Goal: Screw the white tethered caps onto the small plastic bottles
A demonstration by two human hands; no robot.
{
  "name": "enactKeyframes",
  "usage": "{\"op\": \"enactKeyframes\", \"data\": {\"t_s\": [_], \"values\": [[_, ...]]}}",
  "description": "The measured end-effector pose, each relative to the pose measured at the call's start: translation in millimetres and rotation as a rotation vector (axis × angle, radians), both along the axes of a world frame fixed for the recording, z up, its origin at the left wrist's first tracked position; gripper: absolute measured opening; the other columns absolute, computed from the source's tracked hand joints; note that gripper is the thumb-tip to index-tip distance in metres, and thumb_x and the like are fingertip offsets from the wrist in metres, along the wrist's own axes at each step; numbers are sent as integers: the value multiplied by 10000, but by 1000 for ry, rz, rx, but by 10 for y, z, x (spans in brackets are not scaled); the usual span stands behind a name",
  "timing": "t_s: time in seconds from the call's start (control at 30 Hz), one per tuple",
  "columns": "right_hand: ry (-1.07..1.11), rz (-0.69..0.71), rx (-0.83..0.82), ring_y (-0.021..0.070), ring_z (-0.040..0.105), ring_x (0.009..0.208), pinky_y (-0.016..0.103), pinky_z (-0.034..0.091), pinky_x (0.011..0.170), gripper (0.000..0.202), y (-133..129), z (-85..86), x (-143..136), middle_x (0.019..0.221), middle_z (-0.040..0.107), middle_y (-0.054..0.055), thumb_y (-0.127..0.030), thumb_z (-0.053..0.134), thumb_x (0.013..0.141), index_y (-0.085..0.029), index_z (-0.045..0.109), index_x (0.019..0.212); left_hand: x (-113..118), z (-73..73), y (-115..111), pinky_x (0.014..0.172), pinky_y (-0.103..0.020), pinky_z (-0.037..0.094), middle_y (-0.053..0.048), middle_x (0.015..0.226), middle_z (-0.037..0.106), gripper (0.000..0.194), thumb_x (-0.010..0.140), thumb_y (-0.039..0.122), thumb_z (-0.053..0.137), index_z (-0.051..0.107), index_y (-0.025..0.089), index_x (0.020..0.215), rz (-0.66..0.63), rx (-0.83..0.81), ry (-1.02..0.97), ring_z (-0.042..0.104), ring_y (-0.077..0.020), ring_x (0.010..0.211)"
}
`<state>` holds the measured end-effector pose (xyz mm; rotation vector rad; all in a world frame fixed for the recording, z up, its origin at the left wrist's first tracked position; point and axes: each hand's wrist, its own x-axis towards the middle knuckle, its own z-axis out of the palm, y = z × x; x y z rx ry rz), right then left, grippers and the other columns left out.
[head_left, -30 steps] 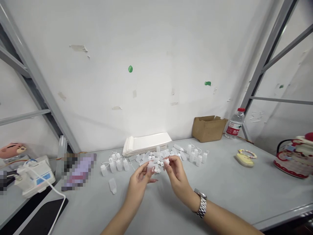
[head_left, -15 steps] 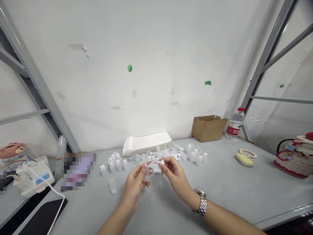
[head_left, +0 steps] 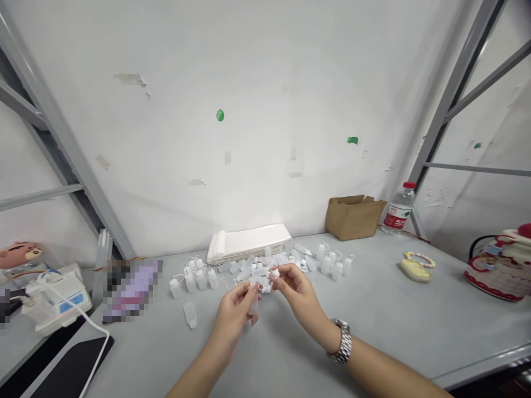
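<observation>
My left hand is closed on a small translucent bottle, held at the middle of the table. Just right of it, my right hand pinches a small white cap. Behind both hands lies a pile of loose translucent bottles and white caps. Several capped bottles with loops stand to the left of the pile, and more capped bottles stand to its right. One uncapped bottle lies alone left of my left hand.
White trays or sheets are stacked by the wall. At the back right are a cardboard box and a water bottle. A yellow item lies further right. A power strip and a phone are at the left.
My left hand and its bottle have shifted slightly right, and the bottle is more hidden by the fingers. My right hand has barely moved, still pinching the cap.
</observation>
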<state>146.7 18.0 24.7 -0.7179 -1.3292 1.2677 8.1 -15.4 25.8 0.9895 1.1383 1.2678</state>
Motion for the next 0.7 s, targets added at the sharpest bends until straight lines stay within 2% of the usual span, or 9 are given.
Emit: {"op": "enactKeyframes", "data": {"t_s": [0.13, 0.23, 0.3, 0.43, 0.5, 0.6, 0.7], "values": [[-12, -11, 3, 161, 533, 805, 312, 438, 744, 221, 39, 19, 39, 886, 567, 29, -376, 656, 700, -202, 577, 810, 20, 19, -9, 427, -209, 303, 28, 657, 474, 330, 668, 437, 615, 622, 138, 807, 19, 45, 190, 349, -47, 443], [-56, -73, 16, 173, 518, 824, 316, 432, 744, 206, 56, 31, 62, 876, 547, 35, -363, 683, 670, -199, 624, 780, 26, 13, -6, 438, -228, 334, 15, 671, 518, 326, 656, 411, 621, 637, 135, 827, 26, 85, 262, 373, -48, 412], [-61, -69, -10, 163, 511, 783, 307, 429, 712, 204, 54, 43, 65, 852, 552, 32, -366, 684, 665, -199, 637, 771, 27, -13, -2, 441, -238, 350, 0, 718, 545, 321, 655, 402, 620, 645, 139, 837, 33, 98, 276, 382, -45, 395], [-66, 29, -82, 114, 464, 628, 279, 400, 621, 209, 42, 59, 55, 818, 587, 25, -384, 660, 681, -188, 638, 750, 28, -67, 8, 433, -250, 385, -23, 771, 577, 335, 632, 400, 645, 660, 146, 848, 58, 108, 257, 420, -60, 405], [-54, 47, -95, 105, 445, 601, 269, 383, 602, 214, 54, 46, 54, 795, 598, 22, -386, 653, 686, -181, 635, 747, 24, -65, 14, 451, -259, 421, -51, 800, 609, 379, 620, 409, 657, 664, 144, 890, 62, 87, 204, 506, -115, 506], [-16, 38, -110, 98, 429, 590, 258, 368, 597, 214, 98, 8, 65, 766, 596, 14, -376, 655, 687, -176, 640, 760, 9, -39, 25, 503, -275, 468, -99, 935, 637, 479, 606, 422, 676, 643, 147, 996, 52, 43, 67, 575, -224, 795], [14, 23, -132, 95, 425, 591, 252, 359, 597, 206, 134, -16, 77, 749, 585, 7, -368, 661, 681, -171, 641, 738, -18, -26, 32, 558, -251, 462, -96, 974, 641, 483, 649, 407, 669, 617, 167, 1065, 53, 5, -51, 559, -233, 922]]}}
